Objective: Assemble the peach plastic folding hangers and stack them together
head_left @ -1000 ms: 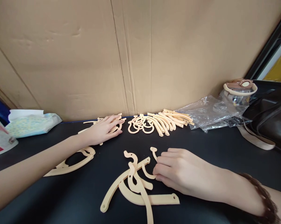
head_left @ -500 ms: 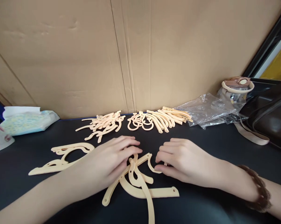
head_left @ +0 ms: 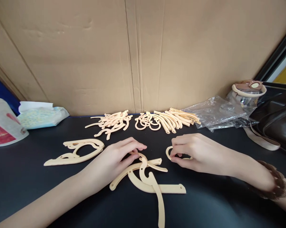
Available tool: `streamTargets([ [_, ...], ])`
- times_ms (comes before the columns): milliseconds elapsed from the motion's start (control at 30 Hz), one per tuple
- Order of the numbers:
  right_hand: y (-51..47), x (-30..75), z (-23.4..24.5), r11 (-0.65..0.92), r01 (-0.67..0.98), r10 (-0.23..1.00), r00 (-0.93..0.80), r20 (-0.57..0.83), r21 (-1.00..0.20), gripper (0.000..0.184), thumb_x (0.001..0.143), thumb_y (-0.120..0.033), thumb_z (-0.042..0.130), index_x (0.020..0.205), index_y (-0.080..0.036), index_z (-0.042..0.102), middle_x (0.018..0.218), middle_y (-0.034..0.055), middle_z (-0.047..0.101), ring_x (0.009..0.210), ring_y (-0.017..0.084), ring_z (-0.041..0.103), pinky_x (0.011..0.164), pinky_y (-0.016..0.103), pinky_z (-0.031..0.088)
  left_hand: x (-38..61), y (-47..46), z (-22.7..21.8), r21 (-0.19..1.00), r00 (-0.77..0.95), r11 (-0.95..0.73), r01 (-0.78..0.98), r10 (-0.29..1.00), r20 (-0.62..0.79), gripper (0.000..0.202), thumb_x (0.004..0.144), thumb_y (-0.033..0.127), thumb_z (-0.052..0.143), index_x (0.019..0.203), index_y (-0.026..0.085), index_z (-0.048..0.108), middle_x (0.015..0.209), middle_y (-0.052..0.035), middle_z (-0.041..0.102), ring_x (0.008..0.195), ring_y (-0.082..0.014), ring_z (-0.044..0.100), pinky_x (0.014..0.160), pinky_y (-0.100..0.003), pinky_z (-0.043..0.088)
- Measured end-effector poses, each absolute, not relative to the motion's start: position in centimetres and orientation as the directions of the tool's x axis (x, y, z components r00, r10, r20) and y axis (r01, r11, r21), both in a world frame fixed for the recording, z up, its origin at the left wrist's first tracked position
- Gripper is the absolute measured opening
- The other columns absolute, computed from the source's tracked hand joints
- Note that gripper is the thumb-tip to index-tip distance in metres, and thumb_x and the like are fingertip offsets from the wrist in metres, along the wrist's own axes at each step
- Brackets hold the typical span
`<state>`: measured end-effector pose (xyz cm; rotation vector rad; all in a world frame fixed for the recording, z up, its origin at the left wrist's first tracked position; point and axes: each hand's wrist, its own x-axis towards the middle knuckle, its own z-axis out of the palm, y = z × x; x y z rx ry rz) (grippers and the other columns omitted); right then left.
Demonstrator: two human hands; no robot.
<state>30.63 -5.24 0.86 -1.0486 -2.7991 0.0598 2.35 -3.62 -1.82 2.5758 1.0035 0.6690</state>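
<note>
My left hand [head_left: 122, 156] pinches the end of a wavy beige plastic arm piece [head_left: 158, 167] between thumb and fingers. Around it lie long curved hanger arms [head_left: 166, 189], crossing one another, and a second wavy piece [head_left: 160, 202] whose lower end points toward me. To the right, my right hand [head_left: 189, 150] is closed on a beige curved hook [head_left: 168, 153], partly hidden by the fingers. A folded beige hanger [head_left: 69, 161] with its pieces put together rests left of my left hand.
Along the back lie a heap of wavy pieces [head_left: 114, 122], several hooks [head_left: 146, 120] and a row of long arms [head_left: 168, 120]. Clear plastic bags [head_left: 211, 112], a bottle [head_left: 248, 93] and a dark bag [head_left: 276, 117] stand right. A tissue pack [head_left: 43, 117] and paper roll [head_left: 5, 123] sit left.
My right hand has drawn the hook slightly up and away from the loose arms, and it has turned in the fingers. My left hand now pinches the wavy piece. The view has shifted left.
</note>
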Motion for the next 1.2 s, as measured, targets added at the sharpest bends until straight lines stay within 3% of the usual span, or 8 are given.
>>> streamTargets([
  [333, -5.7, 30.1, 1.0, 0.757, 0.629, 0.653, -0.726, 0.217, -0.175, 0.030, 0.096, -0.044, 0.054, 0.096, -0.019, 0.070, 0.082, 0.0010, 0.064, 0.070, 0.013, 0.058, 0.063, 0.026, 0.038, 3.7, -4.3, -1.2, 0.658, 0.518, -0.553, 0.511, 0.809, 0.278, 0.016, 0.092, 0.027, 0.055, 0.102, 0.024, 0.067, 0.092, 0.0005, 0.070, 0.074, -0.0128, 0.064, 0.061, -0.023, 0.050],
  [433, -5.8, 30.0, 0.9, 0.775, 0.623, 0.624, -0.733, 0.269, -0.100, 0.028, 0.098, -0.040, 0.052, 0.093, -0.018, 0.070, 0.078, 0.0011, 0.063, 0.067, 0.014, 0.057, 0.062, 0.027, 0.038, 3.6, -4.3, -1.2, 0.679, 0.504, -0.517, 0.521, 0.829, 0.243, 0.015, 0.092, 0.029, 0.055, 0.101, 0.025, 0.067, 0.092, 0.0016, 0.070, 0.076, -0.0128, 0.064, 0.062, -0.023, 0.049],
  [567, -5.2, 31.0, 1.7, 0.762, 0.647, 0.572, -0.663, 0.483, -0.015, 0.026, 0.100, -0.028, 0.048, 0.089, -0.016, 0.069, 0.075, 0.0027, 0.065, 0.070, 0.015, 0.058, 0.066, 0.028, 0.039, 3.4, -4.4, -1.1, 0.677, 0.545, -0.522, 0.518, 0.812, 0.208, 0.019, 0.094, 0.033, 0.053, 0.106, 0.026, 0.066, 0.097, 0.0001, 0.068, 0.082, -0.0143, 0.064, 0.068, -0.025, 0.051],
  [700, -4.7, 32.2, 2.2, 0.704, 0.710, 0.683, -0.668, 0.296, -0.024, 0.020, 0.090, -0.037, 0.064, 0.086, -0.019, 0.071, 0.079, 0.0018, 0.066, 0.068, 0.016, 0.060, 0.061, 0.027, 0.040, 3.2, -4.5, -1.1, 0.685, 0.589, -0.550, 0.478, 0.779, 0.215, 0.019, 0.095, 0.034, 0.052, 0.105, 0.027, 0.067, 0.116, -0.0028, 0.065, 0.099, -0.0177, 0.064, 0.080, -0.028, 0.054],
  [800, -4.8, 32.3, 1.9, 0.693, 0.712, 0.720, -0.690, 0.066, -0.111, 0.013, 0.085, -0.035, 0.070, 0.084, -0.022, 0.072, 0.082, -0.0009, 0.065, 0.071, 0.014, 0.061, 0.061, 0.026, 0.040, 3.1, -4.4, -1.4, 0.663, 0.589, -0.575, 0.479, 0.771, 0.242, 0.020, 0.096, 0.035, 0.051, 0.107, 0.028, 0.067, 0.125, -0.0028, 0.062, 0.103, -0.0177, 0.063, 0.081, -0.027, 0.054],
  [867, -5.0, 32.0, 1.6, 0.706, 0.692, 0.703, -0.710, 0.036, -0.150, 0.008, 0.087, -0.023, 0.065, 0.082, -0.023, 0.071, 0.080, -0.0025, 0.064, 0.070, 0.012, 0.060, 0.061, 0.025, 0.039, 3.0, -4.5, -1.6, 0.637, 0.599, -0.598, 0.487, 0.759, 0.255, 0.021, 0.096, 0.035, 0.050, 0.108, 0.029, 0.066, 0.127, -0.0024, 0.061, 0.104, -0.0173, 0.063, 0.083, -0.027, 0.054],
  [1067, -5.2, 31.3, 1.6, 0.733, 0.655, 0.676, -0.667, 0.314, -0.185, 0.013, 0.077, -0.007, 0.056, 0.076, -0.020, 0.059, 0.073, -0.0026, 0.057, 0.065, 0.011, 0.051, 0.060, 0.024, 0.037, 2.5, -4.9, -0.8, 0.443, 0.587, -0.663, 0.603, 0.746, 0.316, 0.025, 0.097, 0.038, 0.047, 0.115, 0.031, 0.064, 0.137, -0.0043, 0.052, 0.115, -0.0226, 0.058, 0.085, -0.030, 0.054],
  [1200, -5.0, 31.3, 1.7, 0.732, 0.647, 0.647, -0.563, 0.514, -0.213, 0.012, 0.079, -0.008, 0.053, 0.079, -0.020, 0.054, 0.078, -0.0007, 0.057, 0.067, 0.012, 0.049, 0.063, 0.025, 0.039, 2.1, -4.8, 0.2, 0.323, 0.703, -0.753, 0.574, 0.655, 0.277, 0.019, 0.096, 0.036, 0.050, 0.103, 0.027, 0.066, 0.108, -0.0032, 0.064, 0.095, -0.0175, 0.063, 0.080, -0.027, 0.051],
])
